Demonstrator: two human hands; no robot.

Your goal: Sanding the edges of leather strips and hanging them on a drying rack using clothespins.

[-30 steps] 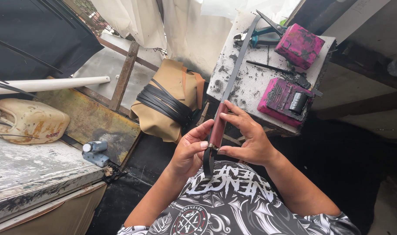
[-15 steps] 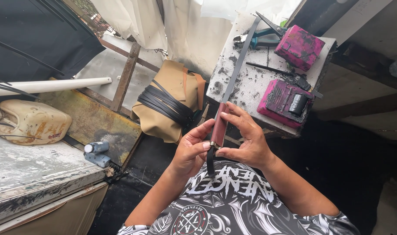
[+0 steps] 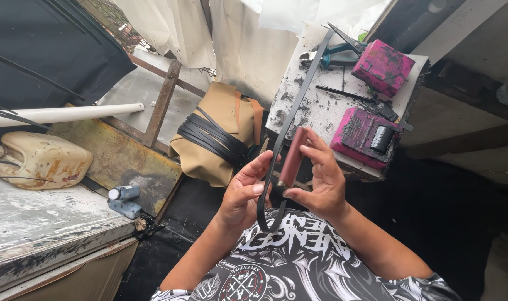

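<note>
My right hand (image 3: 319,181) pinches a small reddish-brown block (image 3: 292,156) between thumb and fingers, held upright in front of my chest. A long thin black strap (image 3: 290,120) runs from the small table down past the block and loops below my hands. My left hand (image 3: 244,191) holds that strap near its lower loop, fingers curled around it, right beside the block.
A stained white small table (image 3: 321,106) ahead carries two pink blocks (image 3: 383,65) (image 3: 364,135), pliers (image 3: 335,53) and a thin black tool. A tan bundle wrapped in black straps (image 3: 218,136) lies left of it. A worn jerrycan (image 3: 39,159), white pipe (image 3: 64,114) and small bottle (image 3: 123,195) sit at left.
The block has tilted slightly and my left hand's fingers have opened up along the strap; the strap's loop hangs lower below my hands.
</note>
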